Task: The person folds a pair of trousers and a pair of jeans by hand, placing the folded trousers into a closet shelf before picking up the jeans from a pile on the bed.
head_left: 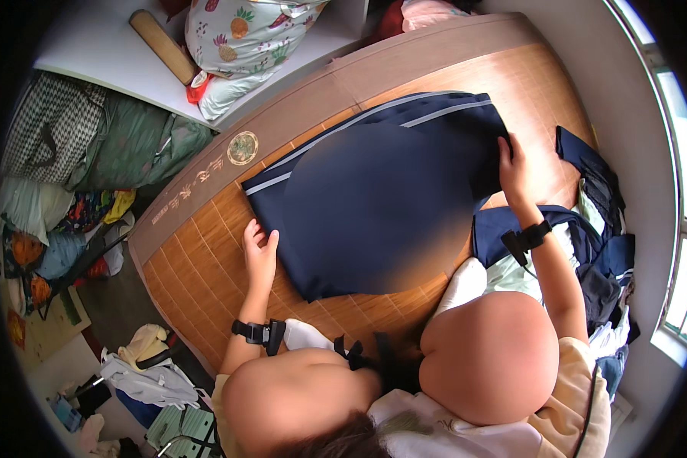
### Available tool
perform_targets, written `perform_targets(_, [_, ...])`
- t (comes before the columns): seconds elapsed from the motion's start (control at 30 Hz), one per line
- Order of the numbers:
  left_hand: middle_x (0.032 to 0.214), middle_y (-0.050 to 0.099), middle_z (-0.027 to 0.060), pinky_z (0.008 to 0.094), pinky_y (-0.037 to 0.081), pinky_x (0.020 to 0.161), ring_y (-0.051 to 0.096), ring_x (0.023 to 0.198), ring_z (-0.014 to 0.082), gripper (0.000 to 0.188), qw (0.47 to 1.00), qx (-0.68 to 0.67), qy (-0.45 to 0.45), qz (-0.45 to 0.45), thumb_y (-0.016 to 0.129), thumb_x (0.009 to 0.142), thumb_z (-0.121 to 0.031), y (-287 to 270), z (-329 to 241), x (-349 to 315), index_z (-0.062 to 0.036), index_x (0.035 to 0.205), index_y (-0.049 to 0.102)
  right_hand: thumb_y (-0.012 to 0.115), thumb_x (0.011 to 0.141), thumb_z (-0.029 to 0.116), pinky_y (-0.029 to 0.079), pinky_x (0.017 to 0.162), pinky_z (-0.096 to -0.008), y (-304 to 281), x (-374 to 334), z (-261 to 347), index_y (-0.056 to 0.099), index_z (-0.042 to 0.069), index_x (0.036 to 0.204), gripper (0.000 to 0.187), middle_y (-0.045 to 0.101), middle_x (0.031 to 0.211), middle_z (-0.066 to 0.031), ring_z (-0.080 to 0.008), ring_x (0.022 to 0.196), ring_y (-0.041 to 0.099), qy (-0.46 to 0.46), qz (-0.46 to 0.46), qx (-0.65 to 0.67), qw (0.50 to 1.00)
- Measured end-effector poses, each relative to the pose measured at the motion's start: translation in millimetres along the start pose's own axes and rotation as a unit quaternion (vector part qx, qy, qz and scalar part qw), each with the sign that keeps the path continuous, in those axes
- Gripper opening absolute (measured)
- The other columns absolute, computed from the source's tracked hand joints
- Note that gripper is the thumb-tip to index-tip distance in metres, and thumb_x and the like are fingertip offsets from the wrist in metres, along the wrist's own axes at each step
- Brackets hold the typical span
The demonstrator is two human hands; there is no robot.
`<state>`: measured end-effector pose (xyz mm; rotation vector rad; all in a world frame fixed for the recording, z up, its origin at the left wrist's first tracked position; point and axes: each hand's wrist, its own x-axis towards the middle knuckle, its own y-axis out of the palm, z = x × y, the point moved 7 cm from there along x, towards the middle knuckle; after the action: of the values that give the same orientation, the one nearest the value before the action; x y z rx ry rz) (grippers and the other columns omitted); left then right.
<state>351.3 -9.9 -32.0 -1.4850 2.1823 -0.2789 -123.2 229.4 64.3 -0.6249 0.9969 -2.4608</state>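
Observation:
A navy garment (374, 206) with pale stripes along its far and left edges lies spread in front of me. A blur covers its middle, so I cannot tell what kind of garment it is. At its left edge rests my left hand (262, 252), fingers extended and the thumb apart from them, touching the cloth's border. My right hand (515, 172) is closed on the upper right edge, the thumb over the fabric; its other fingers are partly hidden. A black strap with a small device circles each wrist.
The garment lies on a brown slatted mat (198, 259) with a fabric border. Crumpled clothes (591, 267) are heaped to the right, beside the wall. Beyond the far edge, a fruit-print bag (244, 38) stands on a white surface. More clothes and bags (53, 130) are piled at left.

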Motion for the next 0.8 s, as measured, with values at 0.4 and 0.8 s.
perform_targets(0.4, [0.1, 0.061, 0.0114, 0.0262, 0.048, 0.077, 0.059, 0.087, 0.0145, 0.022, 0.991, -0.062, -0.045, 0.112, 0.062, 0.085, -0.009, 18.4, 22.1, 18.6, 0.0031, 0.1, 0.051, 0.059, 0.078, 0.006, 0.037, 0.094, -0.041, 22.2, -13.6, 36.8, 0.05, 0.009, 0.119, 0.043, 0.048, 0.12, -0.0158, -0.0344, 0.11, 0.046, -0.13, -0.066, -0.151, 0.978])
perform_targets(0.8, [0.092, 0.059, 0.0075, 0.0279, 0.044, 0.078, 0.055, 0.084, 0.0146, 0.023, 0.993, -0.111, -0.004, 0.028, 0.059, 0.088, -0.018, 12.9, 9.4, 0.2, 0.0018, 0.098, 0.051, 0.052, 0.087, 0.032, 0.016, 0.101, -0.0652, 108.4, -69.1, 66.6, 0.031, 0.024, 0.14, 0.057, 0.027, 0.144, -0.0117, -0.0402, 0.133, 0.019, -0.203, 0.18, -0.27, 0.924])
